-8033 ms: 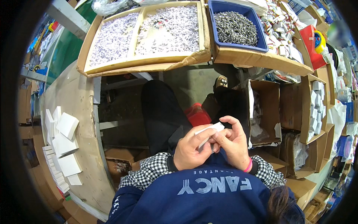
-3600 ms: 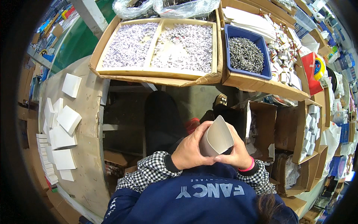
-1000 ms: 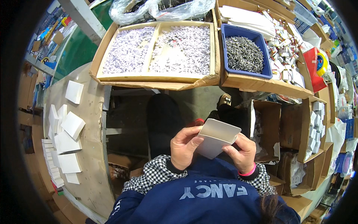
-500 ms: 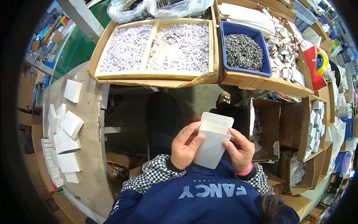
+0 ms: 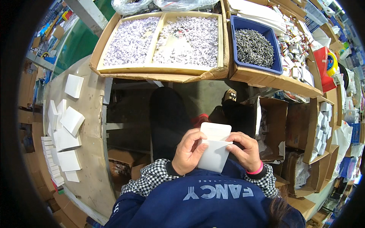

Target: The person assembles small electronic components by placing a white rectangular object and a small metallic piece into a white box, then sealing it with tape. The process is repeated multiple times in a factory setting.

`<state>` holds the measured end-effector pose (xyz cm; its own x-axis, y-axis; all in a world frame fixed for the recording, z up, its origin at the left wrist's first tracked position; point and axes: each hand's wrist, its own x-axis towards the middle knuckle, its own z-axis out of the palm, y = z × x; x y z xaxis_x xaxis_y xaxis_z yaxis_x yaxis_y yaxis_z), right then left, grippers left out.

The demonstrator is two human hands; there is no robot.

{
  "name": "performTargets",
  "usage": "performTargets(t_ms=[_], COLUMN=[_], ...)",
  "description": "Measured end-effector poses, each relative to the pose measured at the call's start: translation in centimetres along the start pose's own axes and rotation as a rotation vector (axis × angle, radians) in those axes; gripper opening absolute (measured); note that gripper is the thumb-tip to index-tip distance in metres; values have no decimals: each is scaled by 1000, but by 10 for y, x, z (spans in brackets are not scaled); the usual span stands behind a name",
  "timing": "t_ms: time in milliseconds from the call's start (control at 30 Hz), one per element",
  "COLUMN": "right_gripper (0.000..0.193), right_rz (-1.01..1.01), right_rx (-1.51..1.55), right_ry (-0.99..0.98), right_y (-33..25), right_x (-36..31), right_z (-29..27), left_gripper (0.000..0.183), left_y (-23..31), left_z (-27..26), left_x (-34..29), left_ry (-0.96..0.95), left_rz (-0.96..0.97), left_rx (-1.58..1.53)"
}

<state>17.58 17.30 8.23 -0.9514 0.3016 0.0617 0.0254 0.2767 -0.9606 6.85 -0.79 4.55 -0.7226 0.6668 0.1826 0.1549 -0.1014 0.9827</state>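
Note:
Between both hands, above my lap, is a small white carton (image 5: pixel 213 157) with its flap standing up on the far side. My left hand (image 5: pixel 189 152) pinches the carton's left edge near the top, thumb on the near face. On the opposite edge, my right hand (image 5: pixel 246 151) grips with thumb and fingers by the base of the flap. Whether anything is inside the carton cannot be seen.
At left, several white boxes (image 5: pixel 67 138) lie on a worn table (image 5: pixel 93 152). Ahead stand a divided tray (image 5: pixel 157 41) of small white pieces and a blue bin (image 5: pixel 279 57) of small dark metal parts. Open cardboard boxes (image 5: pixel 275 114) stand at right.
The carton has tilted and come nearer my body, its face looking shorter now. Both hands keep their hold, and my view has shifted slightly.

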Motion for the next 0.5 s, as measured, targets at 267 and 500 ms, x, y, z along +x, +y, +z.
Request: performTargets(t_ms=[267,500], right_gripper=[38,48], right_rz=[99,125], right_rx=[632,552], right_ry=[203,183], right_y=[5,9], right_x=[-7,-1], right_z=[4,2], left_gripper=[16,39], left_y=[20,13], left_z=[7,9], left_x=[20,34], left_ry=[-130,-182], left_rz=[-77,-79], left_rx=[-143,-101])
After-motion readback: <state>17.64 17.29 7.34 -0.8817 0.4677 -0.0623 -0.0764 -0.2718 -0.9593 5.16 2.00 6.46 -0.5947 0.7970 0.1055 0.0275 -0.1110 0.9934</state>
